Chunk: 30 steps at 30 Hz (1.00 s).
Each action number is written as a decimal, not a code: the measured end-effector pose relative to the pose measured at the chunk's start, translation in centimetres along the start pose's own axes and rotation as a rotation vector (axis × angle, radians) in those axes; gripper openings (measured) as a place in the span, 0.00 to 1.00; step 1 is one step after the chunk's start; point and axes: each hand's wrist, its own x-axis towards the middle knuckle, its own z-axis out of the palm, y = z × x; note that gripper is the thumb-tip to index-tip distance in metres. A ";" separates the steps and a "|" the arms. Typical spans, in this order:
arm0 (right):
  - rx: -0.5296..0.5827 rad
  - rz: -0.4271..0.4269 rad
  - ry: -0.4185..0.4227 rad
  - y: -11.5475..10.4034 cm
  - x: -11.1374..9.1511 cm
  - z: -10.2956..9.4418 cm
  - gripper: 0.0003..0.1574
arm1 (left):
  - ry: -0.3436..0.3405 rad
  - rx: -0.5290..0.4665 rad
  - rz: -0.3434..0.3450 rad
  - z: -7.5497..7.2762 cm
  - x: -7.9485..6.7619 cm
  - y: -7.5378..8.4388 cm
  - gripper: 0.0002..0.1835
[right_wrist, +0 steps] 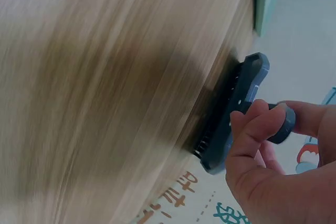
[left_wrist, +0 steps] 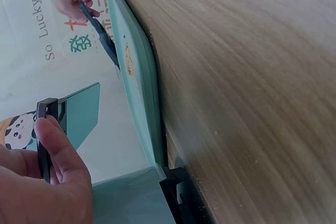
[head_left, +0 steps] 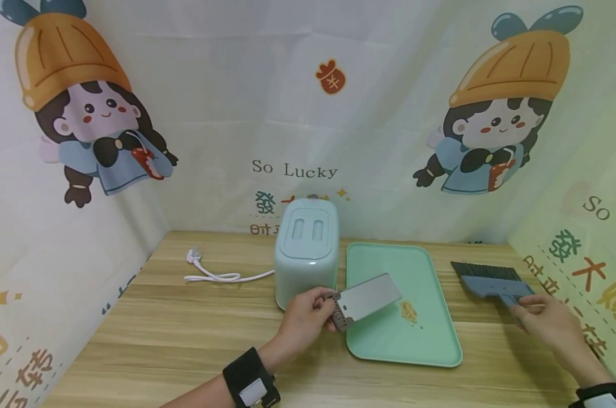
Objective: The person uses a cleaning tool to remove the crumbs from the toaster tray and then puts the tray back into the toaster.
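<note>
My left hand (head_left: pixel 304 318) pinches the dark grey end of a flat metal crumb tray (head_left: pixel 371 296), tilted above the left part of a green serving tray (head_left: pixel 384 260). A small pile of tan crumbs (head_left: pixel 408 311) lies on the serving tray. Just left of it stands a pale green toaster (head_left: pixel 308 272), its lid on top. Over to the right, my right hand (head_left: pixel 549 324) grips the handle of a blue-grey brush (head_left: pixel 496 286) with dark bristles. In the right wrist view the brush (right_wrist: pixel 244 90) is at the tabletop; whether its bristles touch the wood is unclear.
A white power cord (head_left: pixel 226 277) with a plug (head_left: pixel 194 256) lies left of the toaster on the wood-grain table (head_left: pixel 185 351). A printed cloth (head_left: pixel 211 85) hangs behind the table and along both sides.
</note>
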 end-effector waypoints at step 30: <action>-0.361 -0.269 0.097 0.9 -0.2 2.2 0.25 | 0.011 -0.017 -0.002 0.2 -0.6 0.7 0.13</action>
